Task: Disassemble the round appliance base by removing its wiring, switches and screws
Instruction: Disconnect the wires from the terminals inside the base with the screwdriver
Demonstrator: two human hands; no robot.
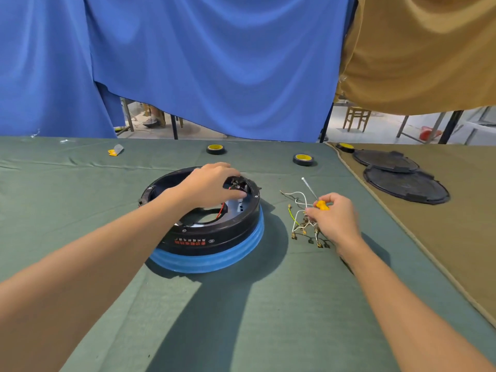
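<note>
The round appliance base (214,237), black with a blue lower ring, lies upside down on the green cloth at centre. My left hand (212,183) reaches over its far rim, fingers closed on a small black switch part (237,182) with red wires inside the rim. To the right, my right hand (335,218) holds a yellow-handled screwdriver (319,204), its shaft pointing up and away. Under that hand lies a loose wiring bundle (303,221) of white and yellow-green wires with brass terminals.
Two rolls of black tape (215,149) (303,159) lie beyond the base, a third (345,147) at the tan cloth's corner. Two black round covers (402,183) rest on the tan cloth at right. A small yellow and grey item (115,150) lies far left. Blue and tan curtains hang behind.
</note>
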